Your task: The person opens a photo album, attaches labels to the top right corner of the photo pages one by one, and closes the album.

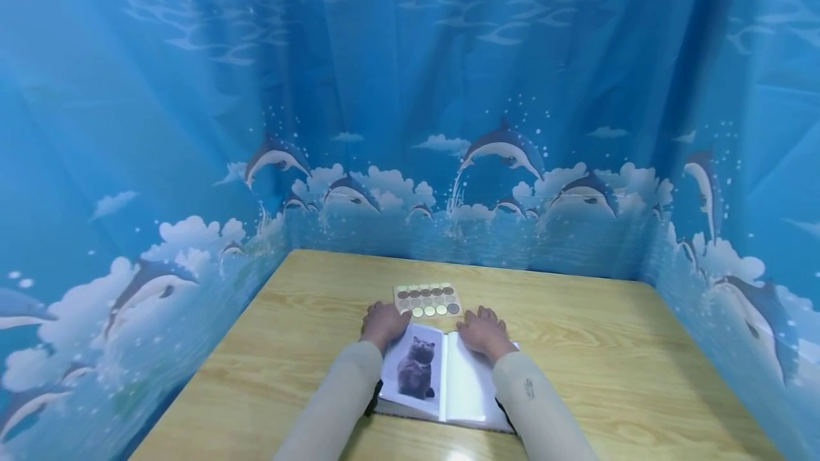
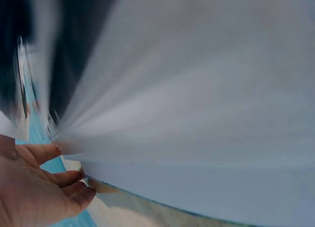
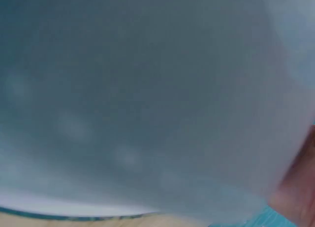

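An open book [image 1: 469, 383] lies on the table, a grey cat picture [image 1: 416, 368] on its left page and a plain white page on the right. My left hand [image 1: 384, 324] is at the book's upper left corner. In the left wrist view that hand [image 2: 42, 185] has its thumb at the page side and its fingers against the outer edge, gripping the book. My right hand [image 1: 485, 334] rests on the top of the right page with fingers spread. The right wrist view shows a blurred page [image 3: 147, 99] and only part of the hand [image 3: 298, 192].
Just beyond the book, a pale tray [image 1: 426, 299] holds rows of round coin-like pieces. The wooden table [image 1: 615, 347] extends to both sides. Blue dolphin-print curtains [image 1: 397, 77] enclose its back and sides.
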Demonstrator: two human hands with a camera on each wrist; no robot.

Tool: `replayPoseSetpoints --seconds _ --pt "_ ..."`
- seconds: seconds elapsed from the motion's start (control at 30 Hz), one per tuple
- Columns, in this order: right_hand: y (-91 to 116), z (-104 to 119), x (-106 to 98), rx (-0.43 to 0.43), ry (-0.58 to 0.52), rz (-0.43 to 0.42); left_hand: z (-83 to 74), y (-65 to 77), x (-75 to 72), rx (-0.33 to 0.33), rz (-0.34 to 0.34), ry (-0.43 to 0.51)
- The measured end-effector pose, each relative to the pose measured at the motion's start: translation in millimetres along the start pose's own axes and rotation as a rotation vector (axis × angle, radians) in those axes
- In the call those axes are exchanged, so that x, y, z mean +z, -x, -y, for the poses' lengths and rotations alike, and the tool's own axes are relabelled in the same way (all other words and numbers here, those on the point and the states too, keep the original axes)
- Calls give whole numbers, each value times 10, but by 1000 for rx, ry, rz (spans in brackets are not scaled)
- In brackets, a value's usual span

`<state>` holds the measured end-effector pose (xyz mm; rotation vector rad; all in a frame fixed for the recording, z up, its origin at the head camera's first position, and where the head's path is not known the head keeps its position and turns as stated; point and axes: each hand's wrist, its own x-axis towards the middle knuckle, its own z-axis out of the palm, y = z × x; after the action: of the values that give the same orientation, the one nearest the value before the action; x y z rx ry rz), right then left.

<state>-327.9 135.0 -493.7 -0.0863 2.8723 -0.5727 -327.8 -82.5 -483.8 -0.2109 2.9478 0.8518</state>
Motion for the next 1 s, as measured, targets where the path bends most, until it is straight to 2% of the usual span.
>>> replayPoseSetpoints --seconds 0.27,0.5,0.57,0.8,1.0 --pt "7 4 19 -20 12 -6 -17 1 22 -26 18 4" --pt "35 57 -22 -37 -14 -69 -51 -31 9 -97 -24 54" --pt "56 66 -47 -51 -26 -99 -60 -27 -19 -83 -54 67" --pt "131 90 -139 -118 -61 -234 -66 -24 -152 49 -159 116" --pt "204 79 -232 -144 -152 -376 -124 11 -254 90 -168 167"
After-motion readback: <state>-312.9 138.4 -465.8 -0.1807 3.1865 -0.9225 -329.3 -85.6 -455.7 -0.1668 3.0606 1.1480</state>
